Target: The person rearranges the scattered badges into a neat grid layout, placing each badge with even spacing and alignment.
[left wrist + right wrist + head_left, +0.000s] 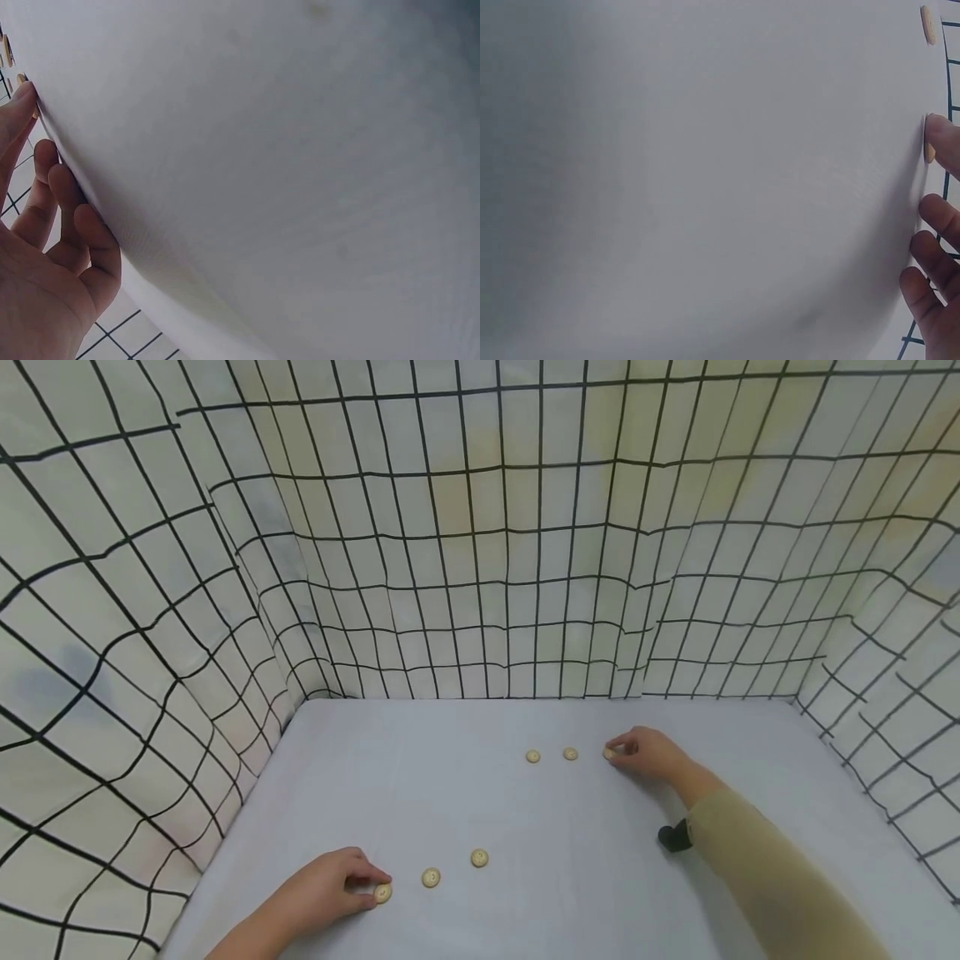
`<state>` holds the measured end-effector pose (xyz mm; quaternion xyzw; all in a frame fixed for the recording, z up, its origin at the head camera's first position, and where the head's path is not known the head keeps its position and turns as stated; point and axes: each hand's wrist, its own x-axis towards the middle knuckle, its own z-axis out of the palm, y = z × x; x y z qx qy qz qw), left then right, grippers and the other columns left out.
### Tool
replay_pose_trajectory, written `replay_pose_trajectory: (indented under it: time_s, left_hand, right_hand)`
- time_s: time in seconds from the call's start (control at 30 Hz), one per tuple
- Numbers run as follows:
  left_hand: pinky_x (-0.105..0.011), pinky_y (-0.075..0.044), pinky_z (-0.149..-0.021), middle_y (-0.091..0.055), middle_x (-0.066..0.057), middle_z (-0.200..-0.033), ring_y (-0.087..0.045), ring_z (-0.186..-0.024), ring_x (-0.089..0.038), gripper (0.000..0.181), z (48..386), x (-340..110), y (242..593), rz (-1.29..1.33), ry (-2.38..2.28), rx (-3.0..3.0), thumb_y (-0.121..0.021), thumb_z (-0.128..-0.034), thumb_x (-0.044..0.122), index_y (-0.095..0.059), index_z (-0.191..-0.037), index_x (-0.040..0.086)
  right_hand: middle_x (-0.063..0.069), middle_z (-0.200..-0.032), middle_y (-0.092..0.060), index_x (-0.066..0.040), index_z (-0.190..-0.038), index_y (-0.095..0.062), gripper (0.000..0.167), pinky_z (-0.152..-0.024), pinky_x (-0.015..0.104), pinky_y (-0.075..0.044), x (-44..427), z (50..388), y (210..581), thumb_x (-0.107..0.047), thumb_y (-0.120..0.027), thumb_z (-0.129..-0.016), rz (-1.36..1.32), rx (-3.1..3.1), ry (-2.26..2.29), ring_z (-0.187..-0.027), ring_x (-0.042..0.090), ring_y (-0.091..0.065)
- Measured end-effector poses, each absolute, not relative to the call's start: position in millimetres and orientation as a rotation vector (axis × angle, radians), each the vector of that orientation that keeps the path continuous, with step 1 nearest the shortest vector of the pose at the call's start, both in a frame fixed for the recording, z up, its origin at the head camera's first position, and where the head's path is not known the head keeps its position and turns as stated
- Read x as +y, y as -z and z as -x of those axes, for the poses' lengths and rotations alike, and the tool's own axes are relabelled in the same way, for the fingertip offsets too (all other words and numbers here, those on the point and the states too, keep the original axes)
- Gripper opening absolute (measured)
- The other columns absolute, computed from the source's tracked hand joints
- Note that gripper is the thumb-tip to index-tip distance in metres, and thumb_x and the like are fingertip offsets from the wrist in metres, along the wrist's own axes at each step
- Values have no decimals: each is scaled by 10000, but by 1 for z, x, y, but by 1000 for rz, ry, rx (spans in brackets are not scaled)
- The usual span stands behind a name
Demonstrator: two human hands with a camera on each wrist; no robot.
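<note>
At the lower left of the head view, my left hand (330,887) pinches a round pale-wood disc (383,893) by its edges, between thumb and index finger, down at the white table surface. Two like discs lie in a slanting line to its right, a middle disc (431,877) and a farther disc (479,857). Toward the back right, my right hand (651,755) pinches another pale disc (609,752) at the table. Left of it lie a second disc (571,753) and a third disc (532,756). Small dark marks show on the near discs, too small to read.
A white cloth-like table surface (360,777) spreads under everything. Pale walls with a black grid (480,568) rise at the back and both sides. A small black object (675,837) sits at the right sleeve's underside.
</note>
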<state>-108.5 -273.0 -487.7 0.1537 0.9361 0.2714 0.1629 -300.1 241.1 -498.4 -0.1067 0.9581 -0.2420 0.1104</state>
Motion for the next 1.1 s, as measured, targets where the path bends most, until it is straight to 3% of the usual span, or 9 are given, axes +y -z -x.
replay_pose_trajectory:
  time_s: [0.63,1.1]
  left_hand:
    - [-255,-437,-712,-564,152,-865,-469,-760,-20,213,109,-270,486,-409,-754,2688,-825,-801,270,-780,-1009,282]
    - [-255,-425,-687,-563,141,-862,-454,-739,-22,223,109,-273,488,-469,-756,2675,-817,-812,285,-777,-1030,261]
  right_hand:
    - [8,-998,-607,-200,-1229,-714,393,-719,350,-443,236,288,488,-317,-772,-858,385,2805,761,-889,200,-518]
    - [-56,-927,-595,-244,-1151,-755,342,-757,340,-465,185,268,485,-321,-820,-824,580,2725,741,-859,156,-526]
